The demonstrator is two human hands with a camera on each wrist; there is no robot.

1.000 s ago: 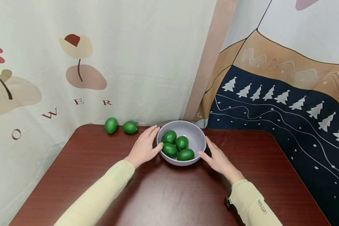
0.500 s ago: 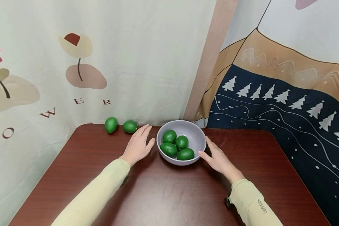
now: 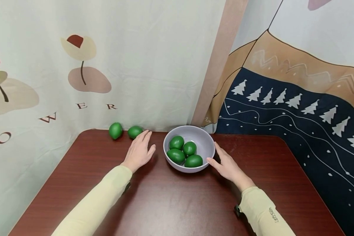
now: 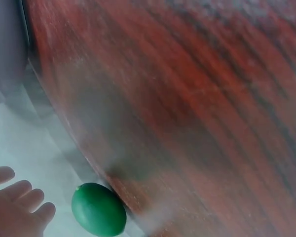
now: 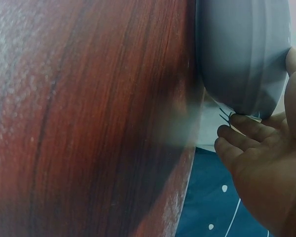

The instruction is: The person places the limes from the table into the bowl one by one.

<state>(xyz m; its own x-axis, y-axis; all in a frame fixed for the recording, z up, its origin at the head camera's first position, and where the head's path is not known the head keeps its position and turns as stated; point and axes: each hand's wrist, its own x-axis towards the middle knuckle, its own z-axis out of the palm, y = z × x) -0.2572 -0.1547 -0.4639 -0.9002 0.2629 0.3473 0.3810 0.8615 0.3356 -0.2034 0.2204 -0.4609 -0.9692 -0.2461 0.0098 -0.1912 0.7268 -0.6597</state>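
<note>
A lavender bowl (image 3: 206, 147) stands near the table's back edge with several green limes (image 3: 190, 148) lying in its left and front part. My right hand (image 3: 231, 167) rests against the bowl's right side, thumb at the rim and fairly straight fingers along the outer wall. Left of the bowl, my left hand (image 3: 138, 152) is held over the table with nothing in it, its fingers extended. Just beyond its fingertips lies a loose lime (image 3: 134, 131), partly covered by them in the head view. A second loose lime (image 3: 115, 130) sits farther left.
The dark red-brown wooden table (image 3: 171, 206) has its far edge right behind the bowl and the loose limes. A pale curtain (image 3: 153, 65) hangs behind it. On the right hangs a navy cloth (image 3: 271, 118) with printed trees.
My left hand has come away from the bowl's left side and moved left toward the loose limes. The right hand has kept its place at the bowl, which has hardly moved.
</note>
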